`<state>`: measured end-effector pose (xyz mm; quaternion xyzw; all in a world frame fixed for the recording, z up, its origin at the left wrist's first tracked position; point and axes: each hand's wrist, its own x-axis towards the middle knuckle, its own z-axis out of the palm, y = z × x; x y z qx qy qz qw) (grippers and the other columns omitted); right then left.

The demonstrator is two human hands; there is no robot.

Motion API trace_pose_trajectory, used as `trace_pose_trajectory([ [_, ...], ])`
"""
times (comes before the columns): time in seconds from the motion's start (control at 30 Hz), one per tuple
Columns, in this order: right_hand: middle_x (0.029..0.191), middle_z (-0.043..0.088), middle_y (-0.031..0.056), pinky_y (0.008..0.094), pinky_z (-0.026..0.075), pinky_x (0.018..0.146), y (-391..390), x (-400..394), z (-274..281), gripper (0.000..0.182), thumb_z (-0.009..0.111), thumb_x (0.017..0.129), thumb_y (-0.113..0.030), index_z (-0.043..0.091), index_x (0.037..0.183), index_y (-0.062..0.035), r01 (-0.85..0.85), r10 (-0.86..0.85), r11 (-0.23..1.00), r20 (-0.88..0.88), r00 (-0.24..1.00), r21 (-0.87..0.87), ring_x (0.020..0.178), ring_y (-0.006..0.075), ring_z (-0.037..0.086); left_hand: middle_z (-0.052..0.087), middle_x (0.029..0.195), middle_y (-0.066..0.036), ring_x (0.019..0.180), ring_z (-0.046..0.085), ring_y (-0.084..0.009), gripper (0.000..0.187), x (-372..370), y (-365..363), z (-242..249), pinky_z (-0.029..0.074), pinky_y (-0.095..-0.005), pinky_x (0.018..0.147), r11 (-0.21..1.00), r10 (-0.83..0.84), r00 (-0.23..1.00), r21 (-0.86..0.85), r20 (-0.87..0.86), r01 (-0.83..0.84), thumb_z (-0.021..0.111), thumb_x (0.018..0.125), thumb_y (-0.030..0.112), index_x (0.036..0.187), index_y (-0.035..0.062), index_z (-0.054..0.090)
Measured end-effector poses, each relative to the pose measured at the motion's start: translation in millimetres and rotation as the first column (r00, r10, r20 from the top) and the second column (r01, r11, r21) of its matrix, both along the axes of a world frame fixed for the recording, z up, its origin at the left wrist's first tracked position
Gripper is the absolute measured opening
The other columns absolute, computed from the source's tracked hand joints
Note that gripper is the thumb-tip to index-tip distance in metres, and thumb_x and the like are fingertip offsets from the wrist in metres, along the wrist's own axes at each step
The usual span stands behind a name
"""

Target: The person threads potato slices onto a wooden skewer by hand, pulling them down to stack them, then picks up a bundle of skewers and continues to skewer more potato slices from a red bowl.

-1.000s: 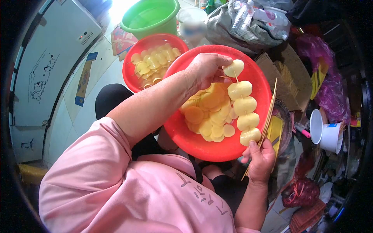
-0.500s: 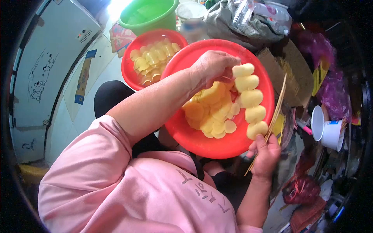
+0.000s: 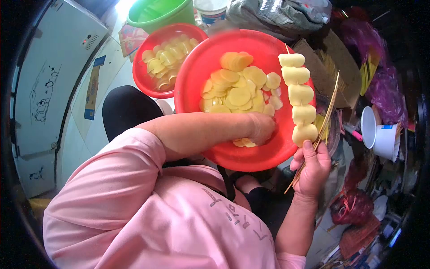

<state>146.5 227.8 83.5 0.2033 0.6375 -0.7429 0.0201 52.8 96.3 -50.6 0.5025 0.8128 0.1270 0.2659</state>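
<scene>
My right hand [image 3: 312,167] is closed around the lower end of a skewer of folded potato slices [image 3: 301,95]. Several bare bamboo skewers [image 3: 330,107] are gripped in the same hand and slant up beside it. The loaded skewer stands nearly upright over the right rim of a large red basin [image 3: 192,80], its tip poking out above the top slice. Loose round, pale yellow potato slices [image 3: 239,95] are heaped in the basin. My left hand [image 3: 262,128] reaches down to the lower right of this heap; its fingers are hidden.
Behind on the left, a smaller red basin [image 3: 139,77] holds more slices in liquid. A green tub [image 3: 156,13] and a white bucket [image 3: 210,9] stand further back. To the right are a cardboard box [image 3: 338,67], white plastic tubs [image 3: 386,141] and a red net bag [image 3: 351,207].
My left hand has left the top of the loaded skewer and moved down into the basin. The skewer, in my right hand, has shifted slightly up and right in view.
</scene>
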Motion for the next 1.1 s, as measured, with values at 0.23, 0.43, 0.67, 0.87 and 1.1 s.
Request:
trace_pose_trajectory([
  [0.23,0.061,0.054,0.0017,0.0188,0.038,0.041,-0.3,-0.3,3.8,0.014,0.058,0.088,-0.013,0.058,0.096,-0.0009,-0.018,0.018,1.000,-0.009,1.000,0.017,0.044,0.0070,0.045,0.066,0.083,-0.013,0.078,0.064,-0.0318,0.029,4.5,-9.3,32.5,0.051,-0.0421,0.071,0.997,0.058,0.998,-0.060,0.004,-0.058,0.051,0.080,0.029,0.082,0.0043,0.066],
  [0.43,0.061,0.055,0.0021,0.0187,0.039,0.041,0.6,6.0,7.1,0.014,0.058,0.089,-0.014,0.058,0.095,-0.0009,-0.079,0.079,0.997,0.003,0.997,0.023,0.045,0.0075,0.046,0.068,0.083,-0.008,0.075,0.066,-0.0233,0.019,-56.9,-37.6,-11.7,0.053,-0.0345,0.067,0.421,0.691,0.517,0.300,0.506,-0.856,0.052,0.087,0.019,0.084,0.0055,0.065],
  [0.67,0.062,0.056,0.0029,0.0189,0.040,0.042,-9.6,11.1,7.0,0.016,0.057,0.088,-0.015,0.057,0.095,-0.0007,-0.190,0.187,0.980,0.045,0.981,0.063,0.047,0.0079,0.048,0.060,0.087,-0.013,0.076,0.061,-0.0245,0.015,-80.2,-83.7,82.3,0.053,-0.0358,0.068,-0.209,-0.067,-0.116,-0.128,0.991,-0.970,0.051,0.079,0.007,0.091,-0.0011,0.057],
  [0.87,0.064,0.057,0.0029,0.0189,0.041,0.041,-10.0,11.1,5.6,0.015,0.057,0.088,-0.013,0.057,0.096,-0.0003,-0.193,0.193,0.979,0.005,0.981,0.066,0.047,0.0075,0.049,0.058,0.093,-0.014,0.080,0.060,-0.0247,0.021,-71.9,-88.2,95.0,0.053,-0.0357,0.072,-0.293,-0.139,-0.089,-0.127,0.986,-0.948,0.051,0.079,0.006,0.097,-0.0032,0.054],
  [1.1,0.064,0.056,0.0023,0.0185,0.040,0.041,-12.2,9.9,5.4,0.015,0.058,0.088,-0.013,0.057,0.097,-0.0004,-0.192,0.192,0.979,0.010,0.981,0.065,0.047,0.0070,0.049,0.060,0.091,-0.011,0.080,0.060,-0.0244,0.018,-71.9,-92.7,96.8,0.053,-0.0356,0.072,-0.328,-0.099,-0.013,-0.045,0.995,-0.944,0.052,0.079,0.005,0.097,0.0014,0.054],
])
